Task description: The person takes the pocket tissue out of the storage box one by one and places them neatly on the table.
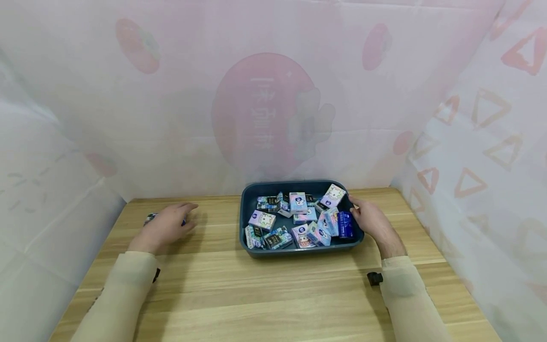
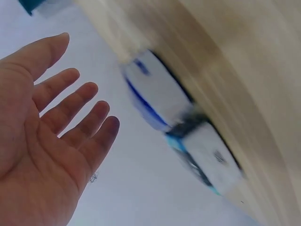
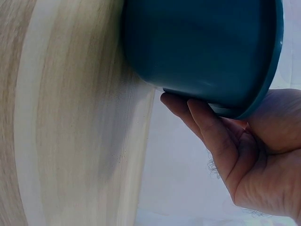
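My right hand (image 1: 372, 219) grips the right end of a dark blue-green plastic tray (image 1: 295, 252). In the right wrist view its fingers lie against the outer wall of the tray (image 3: 197, 52), below the rim. Inside are several small printed packs that look like pocket tissues, among them a dark blue pack (image 1: 345, 224) and a white-and-purple pack (image 1: 262, 220). My left hand (image 1: 164, 227) is over the table's left side, its fingers spread and holding nothing. Past those fingertips, a blue-edged pack (image 2: 160, 89) and a dark-patterned pack (image 2: 211, 157) lie end to end, mostly hidden by the hand in the head view.
A wooden table (image 1: 256, 299) carries everything. Pale printed cloth (image 1: 179, 118) hangs behind it and along both sides. The tray stands near the table's back edge, close to the cloth.
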### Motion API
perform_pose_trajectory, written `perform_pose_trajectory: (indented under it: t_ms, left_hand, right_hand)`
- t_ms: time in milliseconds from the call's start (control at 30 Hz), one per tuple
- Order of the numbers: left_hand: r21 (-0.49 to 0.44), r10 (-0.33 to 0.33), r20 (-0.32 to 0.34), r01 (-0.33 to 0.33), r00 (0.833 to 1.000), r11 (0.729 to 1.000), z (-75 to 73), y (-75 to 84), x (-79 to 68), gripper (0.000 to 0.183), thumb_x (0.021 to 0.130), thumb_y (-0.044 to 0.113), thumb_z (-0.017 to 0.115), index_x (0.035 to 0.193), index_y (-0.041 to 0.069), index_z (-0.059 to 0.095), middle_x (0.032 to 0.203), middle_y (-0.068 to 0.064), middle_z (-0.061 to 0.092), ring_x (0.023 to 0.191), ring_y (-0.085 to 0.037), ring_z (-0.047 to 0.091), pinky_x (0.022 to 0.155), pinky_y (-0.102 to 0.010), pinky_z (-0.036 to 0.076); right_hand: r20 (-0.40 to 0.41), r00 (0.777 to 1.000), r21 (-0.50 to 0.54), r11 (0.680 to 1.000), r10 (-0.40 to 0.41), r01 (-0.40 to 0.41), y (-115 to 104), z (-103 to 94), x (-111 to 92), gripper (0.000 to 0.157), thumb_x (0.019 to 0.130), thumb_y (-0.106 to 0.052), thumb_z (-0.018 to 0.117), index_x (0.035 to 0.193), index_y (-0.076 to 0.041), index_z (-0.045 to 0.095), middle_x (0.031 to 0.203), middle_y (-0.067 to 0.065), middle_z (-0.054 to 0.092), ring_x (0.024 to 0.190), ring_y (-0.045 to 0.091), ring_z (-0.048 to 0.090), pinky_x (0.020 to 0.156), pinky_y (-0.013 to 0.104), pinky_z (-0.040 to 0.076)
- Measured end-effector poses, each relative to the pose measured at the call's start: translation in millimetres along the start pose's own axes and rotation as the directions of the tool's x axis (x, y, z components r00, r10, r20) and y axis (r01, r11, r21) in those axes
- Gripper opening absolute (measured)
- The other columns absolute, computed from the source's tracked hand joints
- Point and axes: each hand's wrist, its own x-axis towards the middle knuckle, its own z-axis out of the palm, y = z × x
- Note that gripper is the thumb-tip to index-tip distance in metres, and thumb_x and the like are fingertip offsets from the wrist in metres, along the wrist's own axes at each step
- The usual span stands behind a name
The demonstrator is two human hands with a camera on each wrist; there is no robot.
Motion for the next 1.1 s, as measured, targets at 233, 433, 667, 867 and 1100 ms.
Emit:
perform_pose_trajectory:
  t_ms: [233,433,667,867,1100]
  left_hand:
    - [-0.057,0.0,-0.019,-0.001,1.0,0.998,-0.2,35.7,5.9,0.057,0.117,0.022,0.074,0.166,-0.003,0.06,0.167,-0.032,0.064,0.153,-0.059,0.063,0.127,-0.074,0.053]
    - [-0.078,-0.005,-0.029,0.002,1.0,0.997,4.2,62.0,9.9,0.057,0.119,0.027,0.071,0.168,0.0,0.059,0.17,-0.031,0.062,0.156,-0.057,0.061,0.129,-0.074,0.052]
    - [-0.085,0.026,-0.066,-0.031,0.998,0.996,7.6,90.7,13.2,0.057,0.118,0.027,0.073,0.168,0.002,0.06,0.17,-0.028,0.063,0.157,-0.056,0.062,0.131,-0.073,0.051]
    - [-0.073,0.046,-0.066,-0.05,0.997,0.996,9.0,114.2,12.3,0.058,0.118,0.027,0.075,0.168,0.003,0.061,0.171,-0.026,0.063,0.157,-0.053,0.062,0.131,-0.071,0.052]
    - [-0.037,0.081,-0.045,-0.083,0.996,0.996,13.1,137.4,12.1,0.057,0.116,0.029,0.077,0.166,0.005,0.064,0.17,-0.024,0.065,0.156,-0.05,0.065,0.13,-0.069,0.054]
  right_hand:
    - [-0.003,1.0,-0.002,1.0,-0.012,0.012,1.2,-1.1,-2.0,0.053,0.119,-0.006,0.059,0.17,0.006,0.054,0.141,0.037,0.077,0.096,0.035,0.071,0.084,0.048,0.057]
    - [-0.001,1.0,-0.003,1.0,-0.015,0.015,1.0,-0.4,-1.2,0.053,0.119,-0.007,0.059,0.17,0.006,0.054,0.142,0.037,0.076,0.093,0.034,0.07,0.079,0.042,0.054]
    - [0.005,1.0,0.001,1.0,-0.004,0.004,1.1,-0.1,-1.5,0.053,0.12,-0.007,0.06,0.171,0.005,0.053,0.134,0.034,0.08,0.091,0.031,0.07,0.077,0.041,0.053]
    - [0.012,1.0,0.023,1.0,0.003,-0.003,1.8,-1.1,-1.3,0.054,0.12,-0.007,0.06,0.172,0.006,0.051,0.104,0.023,0.079,0.083,0.027,0.068,0.072,0.037,0.051]
    - [0.012,1.0,0.026,1.0,0.002,-0.002,0.8,-0.4,-0.7,0.054,0.12,-0.008,0.06,0.172,0.005,0.051,0.116,0.028,0.081,0.082,0.027,0.067,0.07,0.036,0.05]
